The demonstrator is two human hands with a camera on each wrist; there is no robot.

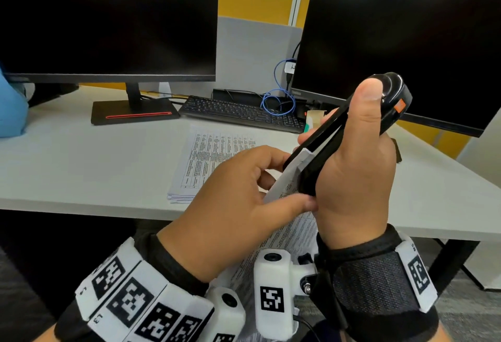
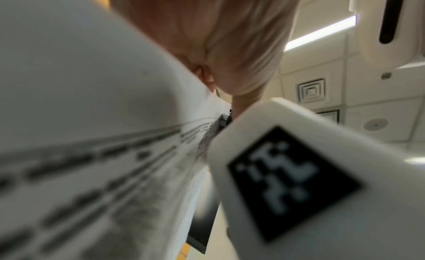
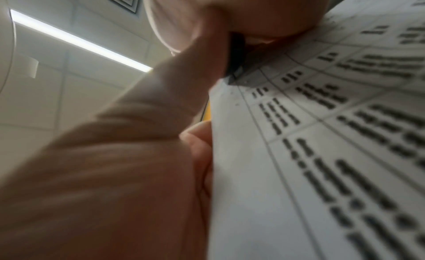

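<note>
A black stapler point(image 1: 339, 130) with an orange mark is held up above the desk's front edge. My right hand point(image 1: 357, 168) grips it, thumb on its top near the head. The corner of a set of printed sheets point(image 1: 287, 181) sits between the stapler's jaws. My left hand point(image 1: 238, 206) pinches that corner just below the stapler, fingers curled. The sheets hang down between my wrists. In the left wrist view the printed sheets point(image 2: 92, 118) fill the left side, blurred. In the right wrist view the printed sheets point(image 3: 322, 154) meet the stapler point(image 3: 236, 53) under my right hand point(image 3: 115, 173).
A stack of printed paper point(image 1: 211, 157) lies on the grey desk point(image 1: 81, 173). Behind it are a black keyboard point(image 1: 244, 114), a coiled blue cable point(image 1: 279, 100) and two dark monitors point(image 1: 108, 19) point(image 1: 406, 49). A blue object point(image 1: 10, 108) sits at the far left.
</note>
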